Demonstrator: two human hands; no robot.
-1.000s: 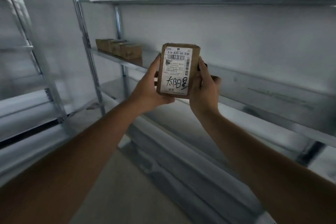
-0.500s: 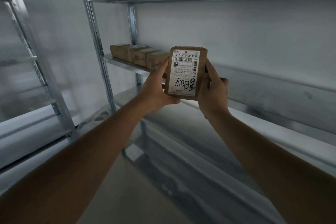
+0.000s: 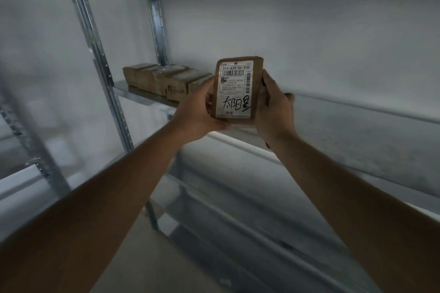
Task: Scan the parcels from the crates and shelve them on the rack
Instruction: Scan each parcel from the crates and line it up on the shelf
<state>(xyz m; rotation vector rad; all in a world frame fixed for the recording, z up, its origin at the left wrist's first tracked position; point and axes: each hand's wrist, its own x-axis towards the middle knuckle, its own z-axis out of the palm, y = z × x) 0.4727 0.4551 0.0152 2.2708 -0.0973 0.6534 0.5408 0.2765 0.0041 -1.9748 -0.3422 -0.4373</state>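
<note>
The metal rack (image 3: 152, 100) stands ahead of my hands, its middle shelf running just behind and below them, and a row of shelved parcels (image 3: 164, 78) sits on that shelf just beyond my left hand (image 3: 198, 112). I have the parcel (image 3: 238, 89) upright between both hands, label toward me, the left hand's fingers curled round its left edge and underside and the right hand (image 3: 271, 112) clasping its right edge. To shelve it well, I'd judge I should carry it level over the shelf lip, set it just right of that row, and let go only once it rests flat.
</note>
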